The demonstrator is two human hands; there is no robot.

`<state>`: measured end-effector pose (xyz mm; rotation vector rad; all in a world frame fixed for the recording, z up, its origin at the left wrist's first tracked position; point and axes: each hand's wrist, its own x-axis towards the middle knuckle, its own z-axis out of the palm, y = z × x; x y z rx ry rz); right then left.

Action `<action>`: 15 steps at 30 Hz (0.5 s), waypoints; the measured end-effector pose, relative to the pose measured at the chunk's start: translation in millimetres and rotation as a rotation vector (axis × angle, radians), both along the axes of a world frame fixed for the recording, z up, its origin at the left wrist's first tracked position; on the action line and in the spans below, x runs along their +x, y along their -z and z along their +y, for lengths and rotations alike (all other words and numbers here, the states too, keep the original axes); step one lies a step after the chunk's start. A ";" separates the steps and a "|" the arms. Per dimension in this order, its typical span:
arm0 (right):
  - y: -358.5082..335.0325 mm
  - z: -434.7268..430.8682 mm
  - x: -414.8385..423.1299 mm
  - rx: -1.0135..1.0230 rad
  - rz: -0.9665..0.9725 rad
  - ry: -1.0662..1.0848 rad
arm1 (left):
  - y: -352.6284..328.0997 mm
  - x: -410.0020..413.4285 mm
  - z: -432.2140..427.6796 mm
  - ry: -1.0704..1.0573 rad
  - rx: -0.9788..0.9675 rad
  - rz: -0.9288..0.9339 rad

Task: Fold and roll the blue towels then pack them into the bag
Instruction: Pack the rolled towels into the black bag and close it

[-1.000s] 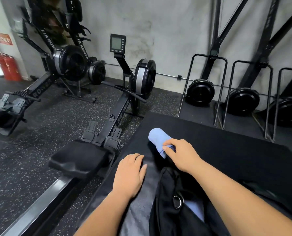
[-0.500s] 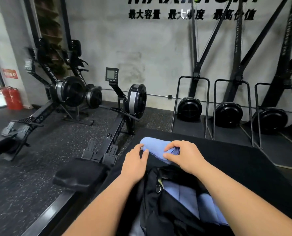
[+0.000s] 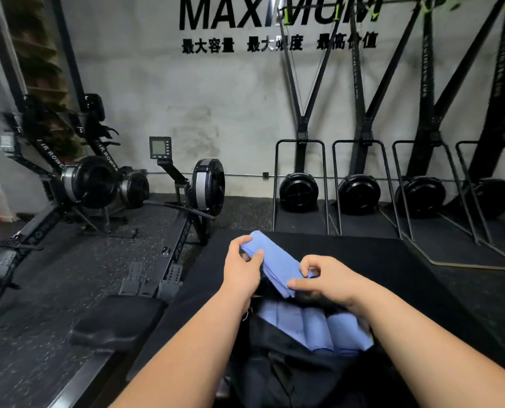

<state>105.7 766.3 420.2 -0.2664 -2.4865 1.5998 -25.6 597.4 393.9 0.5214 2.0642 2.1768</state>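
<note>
Packing step: left hand (image 3: 242,269) curls round far end of long folded blue cloth towel (image 3: 274,260); right hand (image 3: 327,278) pinches near end. Towel held between hands, over open black fabric bag (image 3: 289,369); rolled blue towels (image 3: 313,328) inside, below right hand. Next, likely: tuck it alongside them.

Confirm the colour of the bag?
The bag is plain black; the head view, the only one, shows it clearly.

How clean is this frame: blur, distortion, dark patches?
Head view: wide-angle distortion bows the racks at the edges; motion blur smears the wall lettering; light is dim and even, no glare; black bag and black mat merge, yet the blue towel, left hand and right hand read clearly.
</note>
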 end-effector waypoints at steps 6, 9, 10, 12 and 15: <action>2.3 4.8 23.7 -0.032 0.000 0.058 | 2.1 22.8 16.4 0.115 -0.091 0.101; -0.3 5.6 30.9 -0.006 0.033 0.088 | 4.5 34.2 24.1 0.200 -0.147 0.137; -2.0 4.6 33.7 -0.002 0.022 0.074 | 5.1 35.5 27.0 0.211 -0.165 0.151; -1.8 3.6 37.9 0.024 0.011 0.070 | 5.9 38.0 29.9 0.230 -0.194 0.187; 5.3 7.8 39.8 0.098 0.038 0.170 | 7.9 36.7 28.0 0.296 -0.224 0.230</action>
